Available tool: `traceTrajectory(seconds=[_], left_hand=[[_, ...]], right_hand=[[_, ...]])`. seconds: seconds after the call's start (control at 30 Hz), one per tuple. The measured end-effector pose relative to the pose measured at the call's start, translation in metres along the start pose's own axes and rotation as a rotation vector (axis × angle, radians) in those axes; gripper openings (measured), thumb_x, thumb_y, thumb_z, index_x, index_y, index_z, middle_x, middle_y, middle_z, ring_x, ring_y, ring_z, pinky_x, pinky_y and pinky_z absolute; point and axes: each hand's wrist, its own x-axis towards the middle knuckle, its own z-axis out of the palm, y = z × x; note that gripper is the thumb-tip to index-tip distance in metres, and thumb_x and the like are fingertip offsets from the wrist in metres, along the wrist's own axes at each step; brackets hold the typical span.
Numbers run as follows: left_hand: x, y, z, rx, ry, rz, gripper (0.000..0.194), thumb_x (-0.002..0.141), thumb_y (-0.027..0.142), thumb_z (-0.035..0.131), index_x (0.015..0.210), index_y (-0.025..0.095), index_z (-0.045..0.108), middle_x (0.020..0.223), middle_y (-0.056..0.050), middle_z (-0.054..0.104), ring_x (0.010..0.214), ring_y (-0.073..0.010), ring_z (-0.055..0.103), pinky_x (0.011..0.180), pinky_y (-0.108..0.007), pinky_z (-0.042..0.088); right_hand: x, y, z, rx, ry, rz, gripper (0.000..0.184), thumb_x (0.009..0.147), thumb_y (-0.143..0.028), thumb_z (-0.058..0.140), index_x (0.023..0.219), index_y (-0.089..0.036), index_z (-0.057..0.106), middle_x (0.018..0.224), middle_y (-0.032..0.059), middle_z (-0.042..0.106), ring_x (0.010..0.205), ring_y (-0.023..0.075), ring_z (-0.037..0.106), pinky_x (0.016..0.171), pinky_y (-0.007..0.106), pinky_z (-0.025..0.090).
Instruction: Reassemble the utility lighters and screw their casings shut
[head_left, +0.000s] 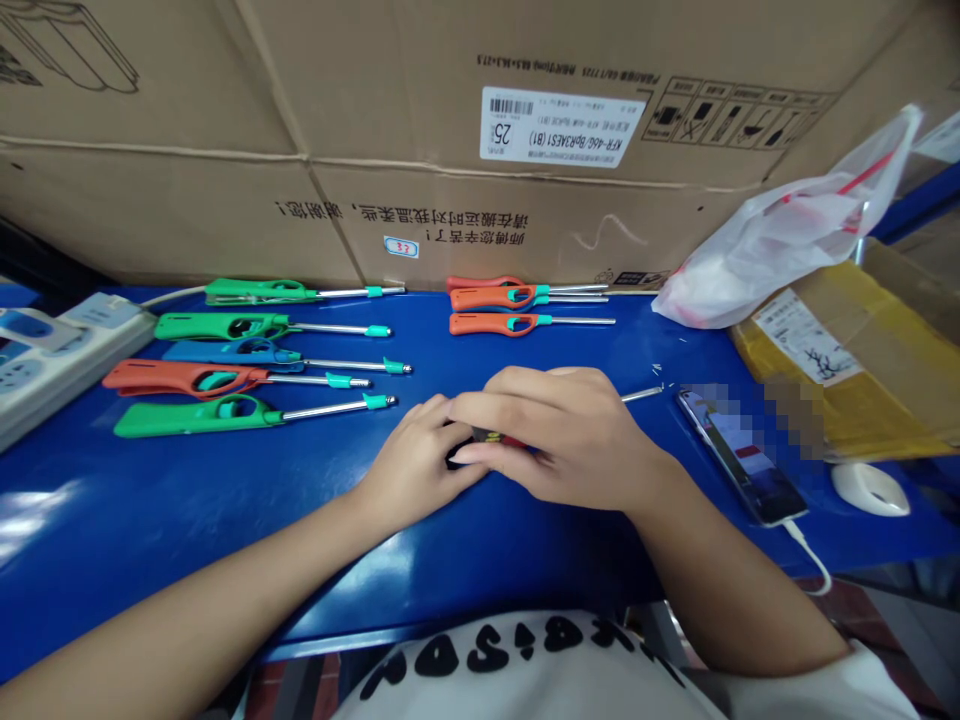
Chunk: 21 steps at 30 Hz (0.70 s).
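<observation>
My two hands meet over the middle of the blue table. My left hand [422, 452] is closed, its fingers against those of my right hand [559, 435], which is also closed. Between them shows a small part of a red and black object [491, 436] with yellow marks; fingers cover most of it, so its kind is hidden. A thin metal rod [643, 394] sticks out beyond my right hand; I cannot tell what it belongs to. Left of my hands lie long-necked gas lighters: green [199, 415], orange [184, 376] and blue [225, 352]. Several orange lighters [487, 323] lie behind my hands.
A large cardboard box [420, 190] stands along the table's back edge. At the left is a white power strip [82, 350]. On the right are a phone [739, 455] on a cable, a white mouse [870, 489], a taped parcel [870, 350] and a plastic bag [772, 250].
</observation>
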Motion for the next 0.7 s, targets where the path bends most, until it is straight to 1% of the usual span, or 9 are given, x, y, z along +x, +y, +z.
traceTrajectory(seconds=[0.07,0.13,0.2,0.27,0.37,0.47,0.53,0.63,0.7], left_hand=[[0.001,-0.001,0.0,0.004,-0.017,-0.001,0.013,0.092,0.029,0.066,0.102,0.021,0.068,0.101,-0.007,0.067,0.095,-0.0264,0.064,0.076,-0.041,0.055],[0.001,-0.001,0.001,0.011,-0.013,0.003,0.013,0.091,0.03,0.066,0.101,0.02,0.068,0.098,-0.006,0.066,0.092,-0.0256,0.063,0.076,-0.04,0.054],[0.001,-0.001,0.001,0.0,-0.005,0.011,0.016,0.092,0.03,0.066,0.104,0.02,0.068,0.101,-0.007,0.067,0.094,-0.0257,0.064,0.077,-0.04,0.054],[0.001,0.0,-0.001,-0.009,0.003,0.028,0.02,0.093,0.03,0.064,0.11,0.019,0.067,0.108,-0.008,0.068,0.099,-0.0269,0.064,0.08,-0.042,0.055],[0.0,0.003,-0.009,0.089,0.001,0.084,0.022,0.095,0.032,0.062,0.111,0.018,0.067,0.111,-0.011,0.068,0.103,-0.0295,0.063,0.084,-0.045,0.055],[0.001,0.006,-0.022,0.251,-0.053,0.099,0.022,0.096,0.033,0.062,0.111,0.019,0.069,0.103,-0.01,0.067,0.098,-0.0292,0.062,0.083,-0.045,0.055],[0.002,0.007,-0.03,0.327,-0.103,0.068,0.024,0.095,0.032,0.064,0.114,0.019,0.068,0.101,-0.009,0.067,0.096,-0.0292,0.061,0.083,-0.045,0.055],[0.004,0.006,-0.038,0.389,-0.143,0.019,0.025,0.091,0.029,0.067,0.113,0.017,0.067,0.105,-0.01,0.068,0.099,-0.0306,0.061,0.087,-0.047,0.055],[0.004,0.004,-0.038,0.387,-0.148,-0.006,0.028,0.09,0.027,0.068,0.115,0.016,0.066,0.11,-0.011,0.068,0.102,-0.0309,0.062,0.09,-0.048,0.055]], right_hand=[[0.001,0.001,0.0,-0.065,0.051,-0.022,0.027,0.103,-0.045,0.055,0.1,-0.024,0.071,0.079,-0.0038,0.068,0.062,0.0087,0.057,0.057,0.026,0.038],[0.001,0.001,0.001,-0.103,0.073,-0.037,0.032,0.103,-0.049,0.054,0.094,-0.022,0.071,0.073,-0.0038,0.064,0.058,0.0092,0.053,0.055,0.027,0.037],[0.0,0.0,0.001,-0.088,0.029,-0.03,0.031,0.104,-0.048,0.052,0.108,-0.023,0.069,0.08,-0.0029,0.068,0.062,0.0103,0.057,0.057,0.027,0.039],[-0.001,-0.001,-0.001,-0.03,-0.045,-0.01,0.031,0.105,-0.04,0.049,0.129,-0.023,0.061,0.099,-0.0005,0.072,0.075,0.0117,0.065,0.064,0.027,0.045],[-0.005,-0.001,-0.004,0.083,-0.052,0.007,0.037,0.103,-0.026,0.048,0.14,-0.023,0.052,0.116,0.0023,0.072,0.091,0.0136,0.07,0.074,0.027,0.051],[-0.009,0.003,-0.011,0.174,0.093,0.026,0.039,0.099,-0.02,0.053,0.138,-0.023,0.053,0.115,0.0039,0.073,0.1,0.0159,0.07,0.081,0.029,0.056],[-0.014,0.008,-0.016,0.22,0.232,0.066,0.042,0.096,-0.017,0.057,0.137,-0.025,0.053,0.118,0.0056,0.073,0.103,0.0182,0.071,0.087,0.033,0.058],[-0.026,0.022,-0.023,0.152,0.422,0.143,0.04,0.091,-0.014,0.064,0.129,-0.026,0.058,0.113,0.0062,0.074,0.099,0.0205,0.072,0.089,0.037,0.059],[-0.038,0.033,-0.026,0.096,0.403,0.243,0.029,0.089,-0.014,0.067,0.116,-0.025,0.062,0.107,0.0062,0.074,0.098,0.0209,0.072,0.085,0.035,0.06]])
